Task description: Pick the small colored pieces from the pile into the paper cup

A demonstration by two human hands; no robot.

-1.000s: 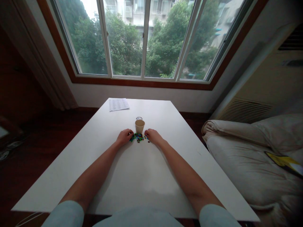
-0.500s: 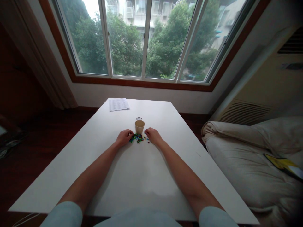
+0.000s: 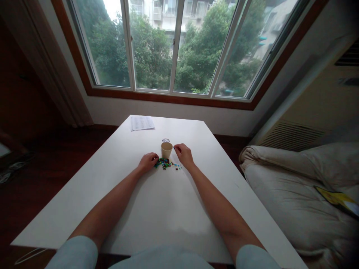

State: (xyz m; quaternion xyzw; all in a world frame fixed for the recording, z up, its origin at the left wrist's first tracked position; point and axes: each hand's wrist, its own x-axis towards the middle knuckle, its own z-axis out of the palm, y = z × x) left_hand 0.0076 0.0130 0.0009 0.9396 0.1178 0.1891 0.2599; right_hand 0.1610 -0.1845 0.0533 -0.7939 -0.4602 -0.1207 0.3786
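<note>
A tan paper cup (image 3: pixel 166 151) stands upright on the white table (image 3: pixel 162 209). In front of it lies a loose pile of small coloured pieces (image 3: pixel 165 163), green, blue, brown and red; they look like tiny building bricks or beads, too small to tell. At the pile's left edge rests my left hand (image 3: pixel 149 162), its fingers curled down on the pieces; what they grip is hidden. My right hand (image 3: pixel 183 153) is raised just right of the cup's rim, fingertips pinched together. Whatever sits in that pinch is too small to make out.
Behind the cup is a small round wire-like ring (image 3: pixel 165 141). Printed paper sheets (image 3: pixel 142 123) lie at the table's far left corner. A padded beige sofa (image 3: pixel 280 179) stands along the right side, and a window (image 3: pixel 174 48) fills the wall ahead.
My right hand has risen from the right side of the pile to the height of the cup's rim, uncovering a few pieces. My left hand stays at the pile.
</note>
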